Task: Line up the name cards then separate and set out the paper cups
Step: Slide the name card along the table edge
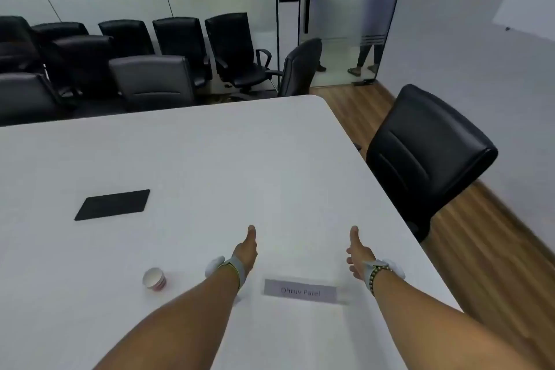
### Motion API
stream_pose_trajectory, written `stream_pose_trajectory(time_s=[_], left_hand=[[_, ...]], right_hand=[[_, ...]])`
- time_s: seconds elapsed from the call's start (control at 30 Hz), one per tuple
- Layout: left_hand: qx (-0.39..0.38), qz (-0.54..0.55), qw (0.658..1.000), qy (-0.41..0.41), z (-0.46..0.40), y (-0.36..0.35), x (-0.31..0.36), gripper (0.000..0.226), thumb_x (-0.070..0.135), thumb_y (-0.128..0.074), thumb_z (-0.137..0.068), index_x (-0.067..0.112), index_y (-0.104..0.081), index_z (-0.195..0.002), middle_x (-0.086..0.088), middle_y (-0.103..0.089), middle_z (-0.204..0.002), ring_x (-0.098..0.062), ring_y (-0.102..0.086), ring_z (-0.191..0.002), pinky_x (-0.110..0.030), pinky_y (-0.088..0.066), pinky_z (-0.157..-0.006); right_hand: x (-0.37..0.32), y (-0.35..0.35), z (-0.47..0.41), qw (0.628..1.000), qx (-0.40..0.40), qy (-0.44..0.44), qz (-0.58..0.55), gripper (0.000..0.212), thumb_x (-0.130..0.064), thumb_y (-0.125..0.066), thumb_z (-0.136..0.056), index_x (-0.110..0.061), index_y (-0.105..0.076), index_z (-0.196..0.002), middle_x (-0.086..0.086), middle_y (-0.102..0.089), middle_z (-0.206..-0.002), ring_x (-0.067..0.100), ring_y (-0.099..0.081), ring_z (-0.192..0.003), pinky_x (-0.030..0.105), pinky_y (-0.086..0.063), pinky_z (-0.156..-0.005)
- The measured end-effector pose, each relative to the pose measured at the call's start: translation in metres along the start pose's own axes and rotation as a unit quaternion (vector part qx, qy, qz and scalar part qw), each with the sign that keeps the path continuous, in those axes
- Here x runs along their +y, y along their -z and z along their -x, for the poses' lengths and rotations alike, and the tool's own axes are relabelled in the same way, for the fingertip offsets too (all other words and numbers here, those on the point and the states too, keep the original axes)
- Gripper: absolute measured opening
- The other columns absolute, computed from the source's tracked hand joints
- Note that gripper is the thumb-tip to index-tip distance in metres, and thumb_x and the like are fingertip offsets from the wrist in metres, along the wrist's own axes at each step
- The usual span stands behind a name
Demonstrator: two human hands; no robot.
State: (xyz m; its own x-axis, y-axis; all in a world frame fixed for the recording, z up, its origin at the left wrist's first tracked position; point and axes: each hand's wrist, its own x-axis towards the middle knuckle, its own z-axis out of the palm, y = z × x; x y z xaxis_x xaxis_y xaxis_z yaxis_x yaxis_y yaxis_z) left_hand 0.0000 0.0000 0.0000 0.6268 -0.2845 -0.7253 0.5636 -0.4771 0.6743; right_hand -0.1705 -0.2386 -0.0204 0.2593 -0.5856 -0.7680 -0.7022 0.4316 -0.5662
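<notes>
A white name card [303, 291] with a printed name sits on the white table [210, 159] near its front edge, between my two forearms. A single paper cup [154, 279], white with a red pattern, stands to the left of my left forearm. My left hand [247, 249] reaches out over the table just beyond the card, thumb pointing forward, holding nothing. My right hand [359, 252] is level with it, to the card's right, fingers loosely curled and empty. Both wrists wear bands.
A flat black pad [112, 204] lies on the table at the left. A black office chair [426, 153] stands at the table's right edge, with several more chairs [150, 81] behind the far edge. A person stands behind the frosted glass door [354, 18].
</notes>
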Motion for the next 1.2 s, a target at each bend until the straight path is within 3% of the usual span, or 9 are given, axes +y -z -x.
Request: stream_pose_trajectory(time_s=[0.13, 0.27, 0.43, 0.6, 0.7, 0.77, 0.93, 1.07, 1.2], left_hand=[[-0.006, -0.007, 0.997, 0.078, -0.021, -0.001, -0.022, 0.096, 0.078, -0.037, -0.095, 0.004, -0.048, -0.154, -0.016, -0.053, -0.154, -0.038, -0.048, -0.146, -0.046, -0.038, -0.12], [-0.001, -0.047, 0.996, 0.073, -0.042, 0.001, -0.05, 0.1, 0.081, -0.037, -0.092, 0.009, -0.039, -0.162, -0.012, -0.044, -0.164, -0.035, -0.045, -0.148, -0.046, -0.037, -0.121], [-0.022, -0.045, 0.995, 0.081, -0.042, -0.014, -0.051, 0.083, 0.067, -0.036, -0.103, 0.006, -0.045, -0.157, -0.015, -0.049, -0.159, -0.034, -0.046, -0.147, -0.042, -0.035, -0.118], [-0.002, -0.042, 0.996, 0.079, -0.05, -0.017, -0.051, 0.079, 0.066, -0.035, -0.104, 0.005, -0.054, -0.151, -0.015, -0.062, -0.139, -0.036, -0.059, -0.133, -0.041, -0.045, -0.109], [-0.006, -0.028, 0.996, 0.088, -0.048, -0.017, -0.049, 0.079, 0.066, -0.036, -0.103, 0.006, -0.056, -0.149, -0.016, -0.062, -0.137, -0.037, -0.06, -0.133, -0.041, -0.048, -0.108], [-0.003, -0.022, 0.996, 0.09, -0.044, -0.016, -0.048, 0.079, 0.068, -0.036, -0.102, 0.006, -0.06, -0.145, -0.013, -0.064, -0.123, -0.032, -0.065, -0.106, -0.037, -0.052, -0.094], [0.014, -0.021, 0.996, 0.088, -0.043, -0.015, -0.051, 0.078, 0.07, -0.037, -0.1, 0.007, -0.064, -0.137, -0.005, -0.061, -0.1, -0.026, -0.057, -0.087, -0.035, -0.055, -0.088], [0.018, -0.022, 0.996, 0.083, -0.037, -0.013, -0.049, 0.079, 0.071, -0.038, -0.1, 0.005, -0.062, -0.138, -0.004, -0.062, -0.101, -0.023, -0.058, -0.085, -0.035, -0.054, -0.09], [0.029, -0.027, 0.996, 0.076, -0.033, 0.0, -0.042, 0.084, 0.072, -0.04, -0.098, 0.003, -0.058, -0.143, -0.005, -0.062, -0.099, -0.02, -0.058, -0.08, -0.034, -0.052, -0.091]], right_hand=[[0.029, -0.001, -0.015, 0.998, -0.028, -0.054, 0.016, 0.084, -0.074, -0.023, -0.101, 0.0, -0.063, -0.103, 0.01, -0.055, -0.089, 0.028, -0.052, -0.081, 0.038, -0.043, -0.081], [0.059, -0.008, -0.046, 0.997, 0.031, -0.05, 0.052, 0.093, -0.075, -0.026, -0.099, 0.004, -0.066, -0.13, 0.012, -0.065, -0.091, 0.026, -0.055, -0.063, 0.032, -0.047, -0.065], [0.064, -0.012, -0.054, 0.997, 0.027, -0.064, 0.04, 0.086, -0.068, -0.03, -0.103, 0.008, -0.066, -0.123, 0.015, -0.065, -0.094, 0.026, -0.057, -0.067, 0.03, -0.045, -0.056], [0.053, -0.014, -0.061, 0.998, 0.016, -0.06, 0.026, 0.078, -0.069, -0.033, -0.102, 0.003, -0.065, -0.1, 0.011, -0.061, -0.086, 0.025, -0.054, -0.068, 0.034, -0.043, -0.066], [0.05, -0.014, -0.077, 0.998, 0.028, -0.035, 0.039, 0.086, -0.072, -0.033, -0.098, 0.004, -0.069, -0.114, 0.013, -0.062, -0.096, 0.028, -0.058, -0.086, 0.04, -0.048, -0.079], [0.046, -0.016, -0.084, 0.997, 0.026, -0.038, 0.064, 0.092, -0.073, -0.031, -0.1, 0.008, -0.073, -0.115, 0.013, -0.065, -0.094, 0.03, -0.06, -0.088, 0.041, -0.051, -0.085], [0.051, -0.023, -0.105, 0.993, 0.026, -0.022, 0.115, 0.112, -0.086, -0.021, -0.083, 0.004, -0.071, -0.127, 0.014, -0.064, -0.098, 0.03, -0.057, -0.088, 0.035, -0.046, -0.077], [0.033, -0.023, -0.058, 0.992, 0.02, 0.003, 0.124, 0.093, -0.071, -0.024, -0.102, 0.005, -0.067, -0.136, 0.02, -0.069, -0.137, 0.036, -0.068, -0.12, 0.038, -0.048, -0.111], [0.021, -0.02, -0.034, 0.992, 0.022, 0.026, 0.122, 0.081, -0.056, -0.024, -0.11, 0.009, -0.069, -0.128, 0.024, -0.069, -0.135, 0.038, -0.064, -0.127, 0.037, -0.044, -0.108]])
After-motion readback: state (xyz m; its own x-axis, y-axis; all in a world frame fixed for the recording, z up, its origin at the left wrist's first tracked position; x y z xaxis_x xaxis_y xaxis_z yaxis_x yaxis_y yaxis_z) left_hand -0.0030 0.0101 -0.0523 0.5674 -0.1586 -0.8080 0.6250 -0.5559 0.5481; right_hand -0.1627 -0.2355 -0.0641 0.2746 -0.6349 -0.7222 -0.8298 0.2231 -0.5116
